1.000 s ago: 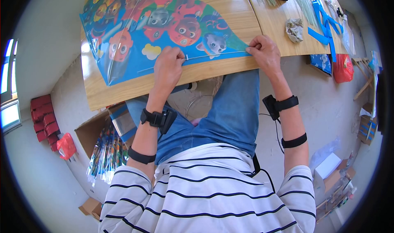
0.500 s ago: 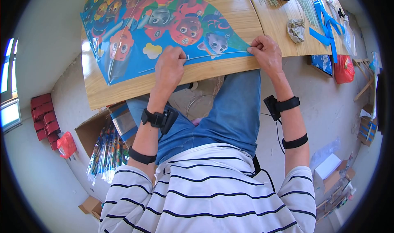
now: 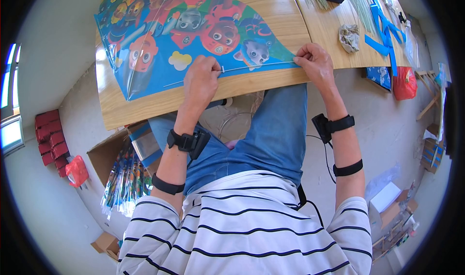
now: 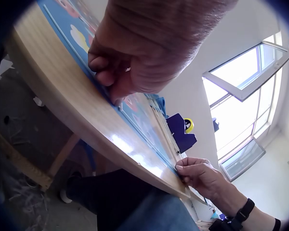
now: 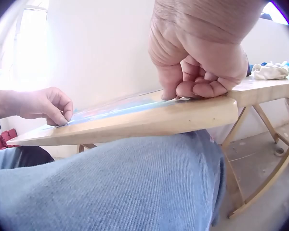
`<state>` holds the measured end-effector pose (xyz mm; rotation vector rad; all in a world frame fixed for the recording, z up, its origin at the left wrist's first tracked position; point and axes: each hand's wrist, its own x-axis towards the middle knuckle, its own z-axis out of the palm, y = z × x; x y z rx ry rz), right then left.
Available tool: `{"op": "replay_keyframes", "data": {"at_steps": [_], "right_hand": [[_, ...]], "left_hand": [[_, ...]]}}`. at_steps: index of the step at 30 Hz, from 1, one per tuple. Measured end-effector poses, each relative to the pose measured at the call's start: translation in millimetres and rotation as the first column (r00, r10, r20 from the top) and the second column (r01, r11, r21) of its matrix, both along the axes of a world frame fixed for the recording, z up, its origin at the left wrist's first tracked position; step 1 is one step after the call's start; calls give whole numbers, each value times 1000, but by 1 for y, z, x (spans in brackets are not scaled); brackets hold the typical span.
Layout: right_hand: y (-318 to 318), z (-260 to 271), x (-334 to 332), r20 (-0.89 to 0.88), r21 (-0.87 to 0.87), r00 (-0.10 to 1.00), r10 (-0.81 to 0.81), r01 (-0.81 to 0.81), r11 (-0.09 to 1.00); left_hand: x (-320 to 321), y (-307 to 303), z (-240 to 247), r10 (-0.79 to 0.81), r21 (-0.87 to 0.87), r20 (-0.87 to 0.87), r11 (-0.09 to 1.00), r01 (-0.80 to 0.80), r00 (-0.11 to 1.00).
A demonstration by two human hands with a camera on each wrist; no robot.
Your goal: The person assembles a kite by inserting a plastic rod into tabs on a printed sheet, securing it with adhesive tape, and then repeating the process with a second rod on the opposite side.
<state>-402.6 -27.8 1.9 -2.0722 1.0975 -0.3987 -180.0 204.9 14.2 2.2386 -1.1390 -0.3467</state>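
Looks like the lining-up step: laying a thin white rod (image 3: 252,66) along the near edge of a cartoon-print plastic sheet (image 3: 186,52), spread out on the wood-grain table (image 3: 264,79). Pinching the rod with the left hand (image 3: 201,79), fingers curled in, right beside a small white fitting (image 3: 223,69). Pinching with the right hand (image 3: 316,63) too, over at the sheet's right corner, at the end of the visible stretch of rod. Can't tell about a bit of sheet caught in that grip as well. Poking out past the left hand, over the blue border: the rod's free left end.

For the next move, would say: get the rod straight and snug to that edge, pinning the right end firmly while working the left-hand fingers toward the free end. Go easy, though; likely to bow or roll off line, being that skinny. Also watch for creases in the sheet, probably slippery judging by the shine. No need yet, at a guess, for the blue strips (image 3: 386,38) or crumpled cloth (image 3: 349,37) off to the right.
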Motion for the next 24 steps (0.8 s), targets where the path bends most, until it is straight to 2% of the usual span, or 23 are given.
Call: {"op": "replay_keyframes", "data": {"at_steps": [11, 17, 24], "right_hand": [[0, 1, -1, 18, 46, 1000, -14, 13, 999], [-5, -9, -4, 113, 99, 993, -33, 22, 995], [-5, -11, -3, 105, 112, 993, -56, 44, 993]], "left_hand": [[0, 0, 0, -6, 1, 8, 1000, 6, 1000], [1, 0, 0, 11, 8, -16, 1000, -10, 1000], [0, 0, 4, 8, -10, -28, 1000, -8, 1000]]}}
